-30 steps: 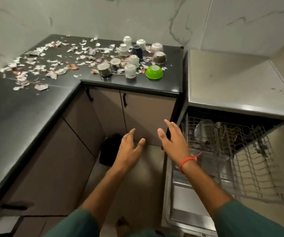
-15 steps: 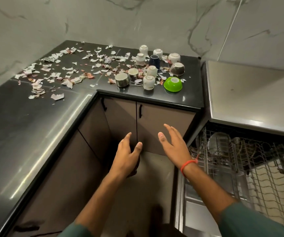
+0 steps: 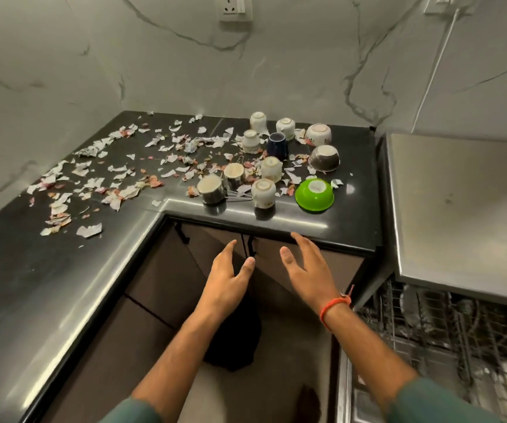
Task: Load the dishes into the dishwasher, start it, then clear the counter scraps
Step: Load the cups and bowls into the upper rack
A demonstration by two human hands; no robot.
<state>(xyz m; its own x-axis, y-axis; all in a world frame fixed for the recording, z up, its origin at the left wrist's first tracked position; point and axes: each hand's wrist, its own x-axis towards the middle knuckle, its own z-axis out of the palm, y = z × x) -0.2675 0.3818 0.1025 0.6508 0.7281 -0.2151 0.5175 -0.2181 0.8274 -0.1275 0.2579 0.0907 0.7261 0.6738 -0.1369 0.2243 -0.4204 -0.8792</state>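
Several upturned cups and bowls stand on the black counter (image 3: 353, 215): a green bowl (image 3: 314, 195), a white cup (image 3: 263, 193), a steel cup (image 3: 211, 188), a dark blue cup (image 3: 277, 145) and a dark bowl (image 3: 324, 158). Torn paper scraps (image 3: 93, 178) litter the counter to their left. My left hand (image 3: 227, 277) and my right hand (image 3: 308, 268) hover empty, fingers spread, just below the counter's front edge. The dishwasher's wire rack (image 3: 447, 337) is pulled out at the lower right.
The steel top of the dishwasher (image 3: 459, 209) sits right of the counter. Cabinet doors with black handles (image 3: 250, 245) are under the counter. A black bag (image 3: 233, 343) lies on the floor. A wall socket (image 3: 235, 9) and white cable (image 3: 435, 68) are above.
The view has swung up and left from the dishwasher toward the counter. Both hands have risen closer to the counter edge, still empty.
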